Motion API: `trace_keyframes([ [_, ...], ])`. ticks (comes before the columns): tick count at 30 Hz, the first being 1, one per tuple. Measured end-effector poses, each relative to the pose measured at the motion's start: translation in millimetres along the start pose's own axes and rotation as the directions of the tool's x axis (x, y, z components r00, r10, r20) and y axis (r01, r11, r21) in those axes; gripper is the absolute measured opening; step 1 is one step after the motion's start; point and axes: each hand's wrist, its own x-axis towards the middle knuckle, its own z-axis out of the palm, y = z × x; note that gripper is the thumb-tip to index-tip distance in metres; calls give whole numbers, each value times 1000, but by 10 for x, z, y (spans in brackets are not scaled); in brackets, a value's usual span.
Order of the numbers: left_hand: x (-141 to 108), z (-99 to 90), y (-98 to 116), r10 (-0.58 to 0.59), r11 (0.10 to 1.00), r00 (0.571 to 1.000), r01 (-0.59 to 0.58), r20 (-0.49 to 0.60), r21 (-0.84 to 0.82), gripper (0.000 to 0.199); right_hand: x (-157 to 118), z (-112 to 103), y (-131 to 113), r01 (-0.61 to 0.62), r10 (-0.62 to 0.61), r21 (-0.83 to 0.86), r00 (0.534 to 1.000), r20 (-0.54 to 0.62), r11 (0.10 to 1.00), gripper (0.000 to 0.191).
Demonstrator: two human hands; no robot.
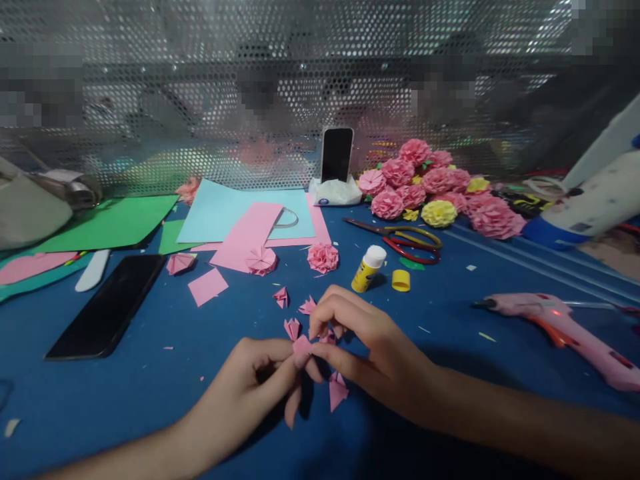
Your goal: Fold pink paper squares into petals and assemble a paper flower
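Observation:
Between the fingers of my left hand (pixel 265 373) is a small folded pink paper piece (pixel 302 347). My right hand (pixel 370 340) is curled, its thumb tip at the right edge of the same piece. Several more folded pink pieces lie around my fingers, among them one (pixel 292 328) just behind, one (pixel 281 297) farther back and one (pixel 338 392) nearer to me. Beyond my hands stand an uncapped glue stick (pixel 367 270) and its yellow cap (pixel 401 281). A pink paper pom-pom flower (pixel 323 258) and a pleated pink paper round (pixel 261 261) sit farther back.
Scissors (pixel 400 237) lie at the back, before a heap of paper flowers (pixel 425 180). A pink glue gun (pixel 555 317) with a lit red light rests at right. A black phone (pixel 107 307) lies at left; another phone (pixel 337 155) stands on a tissue pack. Coloured paper sheets (pixel 210 207) lie behind.

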Motion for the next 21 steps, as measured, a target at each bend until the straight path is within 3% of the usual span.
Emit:
trace_keyframes([
  [4,-2,24,41,-34,992,999,35,3,-124,52,0,-4,27,20,-21,-63,1000,-2,998,5],
  [8,19,45,87,-30,979,999,34,23,-202,47,12,-7,17,35,-38,-123,999,-22,992,5],
  [17,34,82,59,-9,973,997,-7,-70,-231,44,18,-7,-5,156,-181,-265,981,-73,952,6],
  [21,18,99,59,-5,974,997,-13,-82,-226,44,15,-15,-17,145,-178,-298,980,-86,943,3],
])
